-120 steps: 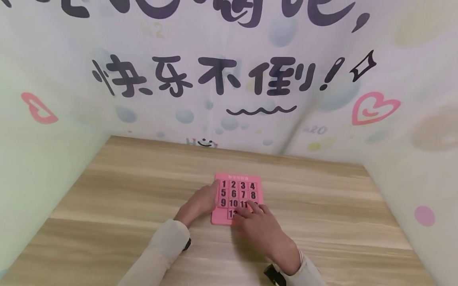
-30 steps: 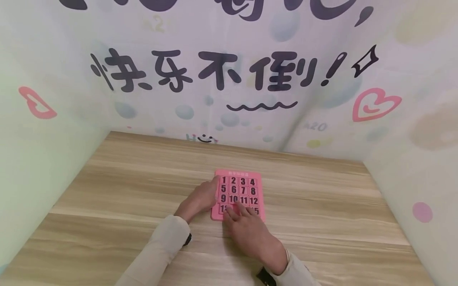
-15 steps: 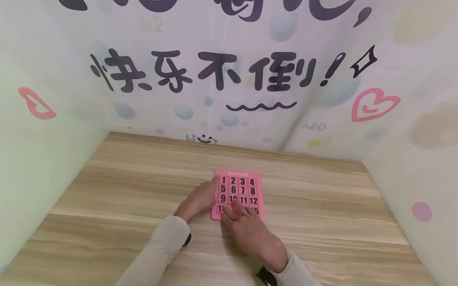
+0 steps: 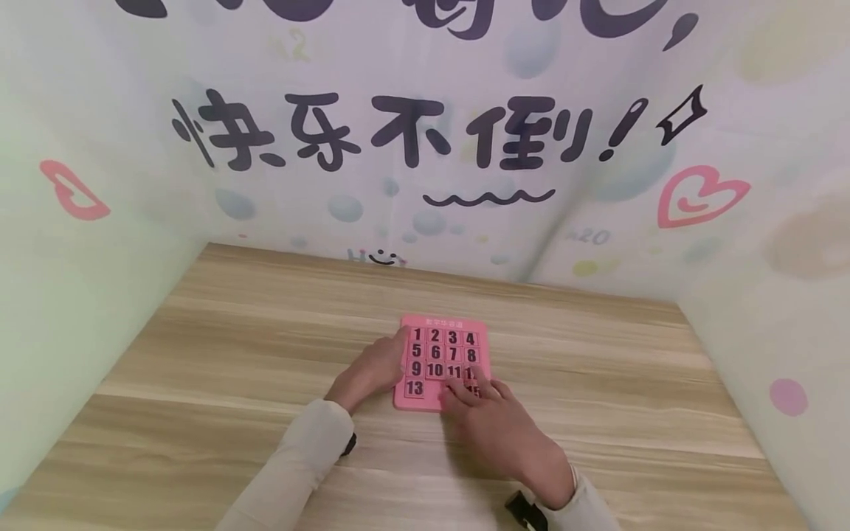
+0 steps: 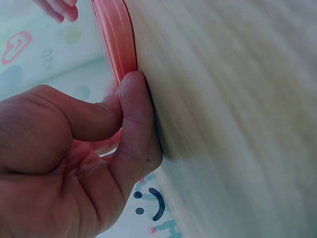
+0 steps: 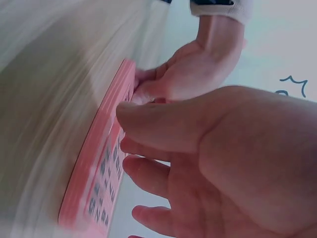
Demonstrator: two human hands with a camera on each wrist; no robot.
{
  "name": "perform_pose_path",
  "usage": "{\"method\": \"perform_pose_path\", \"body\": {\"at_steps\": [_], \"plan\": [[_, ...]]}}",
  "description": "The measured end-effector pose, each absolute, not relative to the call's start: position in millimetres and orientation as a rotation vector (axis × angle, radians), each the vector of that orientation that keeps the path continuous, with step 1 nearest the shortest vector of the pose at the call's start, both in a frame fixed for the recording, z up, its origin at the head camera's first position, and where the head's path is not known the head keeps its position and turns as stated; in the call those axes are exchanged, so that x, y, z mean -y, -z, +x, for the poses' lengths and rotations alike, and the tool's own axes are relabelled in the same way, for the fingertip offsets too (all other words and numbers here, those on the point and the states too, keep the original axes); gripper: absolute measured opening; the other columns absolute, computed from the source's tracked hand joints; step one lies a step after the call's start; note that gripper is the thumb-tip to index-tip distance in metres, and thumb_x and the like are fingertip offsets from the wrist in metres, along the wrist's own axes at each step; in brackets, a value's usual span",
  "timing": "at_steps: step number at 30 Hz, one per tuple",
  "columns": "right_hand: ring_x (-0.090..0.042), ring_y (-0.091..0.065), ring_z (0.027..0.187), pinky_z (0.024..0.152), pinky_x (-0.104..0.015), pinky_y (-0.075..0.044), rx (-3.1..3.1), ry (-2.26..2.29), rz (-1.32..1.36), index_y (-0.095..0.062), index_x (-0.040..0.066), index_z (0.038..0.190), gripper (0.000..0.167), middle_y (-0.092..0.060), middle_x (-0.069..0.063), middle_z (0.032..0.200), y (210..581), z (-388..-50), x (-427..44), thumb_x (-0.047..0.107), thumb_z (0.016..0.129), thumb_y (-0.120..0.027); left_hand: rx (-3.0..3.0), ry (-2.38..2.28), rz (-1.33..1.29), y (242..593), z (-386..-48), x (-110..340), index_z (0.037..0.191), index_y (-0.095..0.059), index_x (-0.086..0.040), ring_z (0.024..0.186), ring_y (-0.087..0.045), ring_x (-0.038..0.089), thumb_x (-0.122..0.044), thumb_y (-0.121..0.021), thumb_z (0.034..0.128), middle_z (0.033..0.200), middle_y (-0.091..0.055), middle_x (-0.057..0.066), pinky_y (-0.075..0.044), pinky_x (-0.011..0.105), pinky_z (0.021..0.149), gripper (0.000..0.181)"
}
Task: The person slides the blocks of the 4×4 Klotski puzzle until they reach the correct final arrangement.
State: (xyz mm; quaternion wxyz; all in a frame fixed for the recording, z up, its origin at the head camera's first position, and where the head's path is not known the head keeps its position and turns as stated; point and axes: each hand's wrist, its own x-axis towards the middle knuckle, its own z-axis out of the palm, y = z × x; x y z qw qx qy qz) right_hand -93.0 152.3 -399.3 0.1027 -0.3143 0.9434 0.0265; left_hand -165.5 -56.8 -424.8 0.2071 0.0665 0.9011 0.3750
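Note:
A pink sliding number puzzle (image 4: 410, 403) lies flat on the wooden table, its black-numbered tiles facing up. My left hand (image 4: 374, 370) holds its left edge; in the left wrist view, thumb and fingers pinch the pink side (image 5: 117, 34). Over the lower right corner of the board lies my right hand (image 4: 502, 428), fingers spread and slightly bent, fingertips at the tiles. Tile 13 (image 4: 415, 389) sits at the left end of the bottom row, with a bare slot to its right. Tiles 12 and 15 show only partly, and what lies under the right fingertips is hidden.
The wooden table (image 4: 232, 332) reaches back to a printed cloth wall (image 4: 305, 221) with dark lettering. Pale side walls close it in on the left and right. Dark straps show at both wrists.
Tile 13 has slid left from the second column to the first since the oldest frame. My right hand has just moved right, uncovering tile 13 and the bare slot. My left hand keeps its hold.

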Motion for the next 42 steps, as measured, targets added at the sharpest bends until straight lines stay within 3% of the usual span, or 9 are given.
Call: {"method": "perform_pose_path", "body": {"at_steps": [4, 16, 24, 42], "plan": [[-0.043, -0.031, 0.144, 0.11, -0.057, -0.035, -2.813, -0.106, -0.918, -0.056, 0.021, 0.142, 0.043, -0.047, -0.003, 0.151, 400, -94, -162, 0.02, 0.099, -0.056, -2.482, -1.068, 0.179, 423, -166, 57, 0.159, -0.014, -0.005, 0.05, -0.045, 0.012, 0.004, -0.051, 0.0943, 0.079, -0.057, 0.01, -0.04, 0.022, 0.045, 0.075], [-0.039, -0.046, 0.136, 0.107, -0.054, -0.041, -2.88, -0.1, -0.918, -0.064, 0.019, 0.134, 0.036, -0.057, -0.003, 0.142, 407, -95, -160, 0.026, 0.099, -0.058, -2.458, -1.092, 0.175, 423, -167, 59, 0.159, -0.014, -0.006, 0.051, -0.048, 0.012, 0.004, -0.051, 0.0943, 0.08, -0.059, 0.01, -0.04, 0.021, 0.045, 0.075], [-0.041, -0.046, 0.135, 0.104, -0.059, -0.042, -2.871, 0.006, -0.936, -0.063, 0.015, 0.134, 0.037, -0.056, -0.007, 0.142, 410, -97, -158, 0.024, 0.099, -0.056, -2.437, -1.12, 0.16, 422, -167, 61, 0.16, -0.012, -0.008, 0.052, -0.048, 0.013, 0.003, -0.05, 0.0956, 0.082, -0.06, 0.009, -0.041, 0.022, 0.046, 0.075], [-0.04, -0.049, 0.133, 0.106, -0.053, -0.043, -2.899, -0.068, -1.032, -0.064, 0.012, 0.131, 0.037, -0.059, -0.008, 0.14, 414, -93, -144, 0.023, 0.097, -0.06, -2.441, -1.097, 0.165, 422, -166, 58, 0.16, -0.012, -0.009, 0.054, -0.051, 0.014, 0.004, -0.051, 0.0949, 0.08, -0.06, 0.009, -0.043, 0.023, 0.047, 0.076]]}}
